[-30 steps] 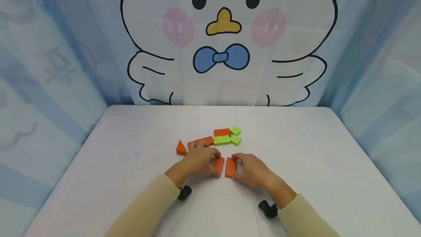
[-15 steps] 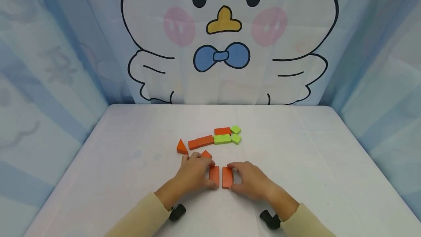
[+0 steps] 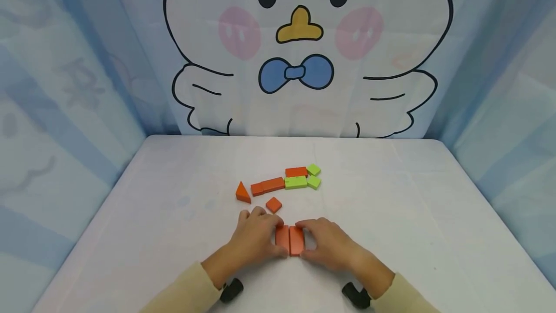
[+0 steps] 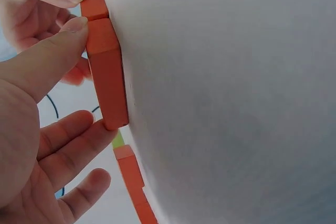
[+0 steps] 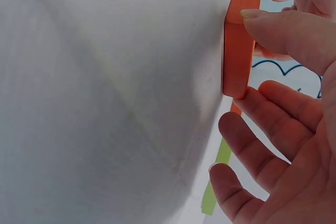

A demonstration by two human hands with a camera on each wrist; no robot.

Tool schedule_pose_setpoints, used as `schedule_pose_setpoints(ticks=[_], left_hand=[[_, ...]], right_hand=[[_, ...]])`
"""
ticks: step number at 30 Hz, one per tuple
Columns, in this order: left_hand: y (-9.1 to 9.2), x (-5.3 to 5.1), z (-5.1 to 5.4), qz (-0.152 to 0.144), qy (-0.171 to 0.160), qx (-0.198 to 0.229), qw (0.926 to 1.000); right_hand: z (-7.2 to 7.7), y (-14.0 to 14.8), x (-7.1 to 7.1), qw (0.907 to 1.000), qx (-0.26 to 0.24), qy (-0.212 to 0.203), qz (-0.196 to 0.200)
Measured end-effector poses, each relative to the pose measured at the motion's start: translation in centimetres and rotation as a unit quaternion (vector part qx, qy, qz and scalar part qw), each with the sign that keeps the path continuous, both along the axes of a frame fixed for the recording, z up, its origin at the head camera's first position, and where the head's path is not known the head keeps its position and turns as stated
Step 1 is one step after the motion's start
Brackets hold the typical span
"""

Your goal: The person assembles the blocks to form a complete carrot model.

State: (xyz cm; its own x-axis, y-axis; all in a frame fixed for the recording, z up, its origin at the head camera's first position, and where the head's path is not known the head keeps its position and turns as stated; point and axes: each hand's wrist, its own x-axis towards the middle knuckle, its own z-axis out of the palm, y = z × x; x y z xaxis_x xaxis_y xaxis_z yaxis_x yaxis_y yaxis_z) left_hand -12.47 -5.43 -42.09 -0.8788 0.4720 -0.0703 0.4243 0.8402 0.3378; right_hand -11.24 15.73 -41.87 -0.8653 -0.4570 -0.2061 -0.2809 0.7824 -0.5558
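Two flat orange rectangular blocks lie side by side on the white table, long sides nearly touching. My left hand [image 3: 255,238] pinches the left orange block [image 3: 282,238] between thumb and fingers at its two short ends; the left wrist view shows this block [image 4: 108,82] edge-on. My right hand [image 3: 332,244] grips the right orange block [image 3: 297,241] the same way, thumb at the near end and a fingertip at the far end, as the right wrist view of that block [image 5: 238,56] shows. Just beyond the left hand lies a small orange square block [image 3: 273,205].
Farther back is an orange triangular block [image 3: 243,193]. Beside it runs a row of orange blocks [image 3: 272,185] ending at a green rectangular block [image 3: 296,182]. Behind that lie a red-orange block [image 3: 296,172] and two small green blocks [image 3: 314,182]. A printed curtain stands behind the white table [image 3: 391,197].
Both hands have drawn their blocks toward the near side of the table and brought them together, narrowing the gap. The small square block, earlier covered by the left hand, now shows fully.
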Motion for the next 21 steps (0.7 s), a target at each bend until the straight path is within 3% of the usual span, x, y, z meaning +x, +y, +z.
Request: schedule_pose_setpoints(ticks=[8,16,21], left_hand=[[-0.1,0.6,0.0,-0.001,-0.012,-0.003,0.9999],[-1.4,0.6,0.1,-0.007,-0.091,0.030,0.9953],[-1.7,0.5,0.0,-0.003,-0.104,0.044,0.9935]], right_hand=[[0.2,-0.2,0.5,1.0000,-0.001,-0.003,0.007],[0.1,-0.1,0.8,0.9998,-0.013,-0.010,0.008],[0.3,0.0,0.9,0.9998,-0.015,-0.011,0.005]])
